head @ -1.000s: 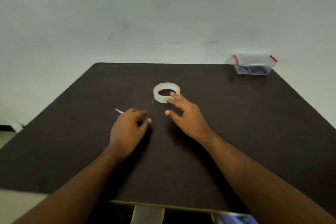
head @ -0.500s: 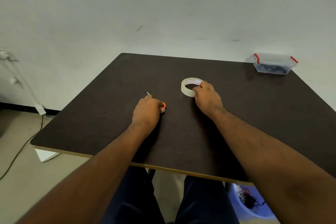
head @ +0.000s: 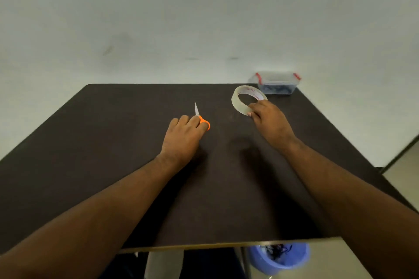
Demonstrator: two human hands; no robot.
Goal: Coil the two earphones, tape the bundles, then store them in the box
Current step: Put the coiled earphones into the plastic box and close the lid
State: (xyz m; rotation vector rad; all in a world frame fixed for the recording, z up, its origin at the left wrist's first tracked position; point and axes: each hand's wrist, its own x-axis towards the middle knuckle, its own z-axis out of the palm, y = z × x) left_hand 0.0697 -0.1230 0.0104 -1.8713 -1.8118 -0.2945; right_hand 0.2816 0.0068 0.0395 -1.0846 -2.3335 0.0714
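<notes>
Both arms extended; left hand (head: 181,140), right hand (head: 271,122) fingers curled.

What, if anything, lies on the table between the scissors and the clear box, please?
In the head view, the tape roll gripped by the right hand lies between the scissors and the clear box; elsewhere only bare dark table shows.

A dark brown table (head: 90,165) stands against a pale wall (head: 204,18). Below the table's near edge, towards its near right corner, a blue bucket (head: 281,260) sits on the floor, with tangled black cords (head: 277,251) inside.
</notes>
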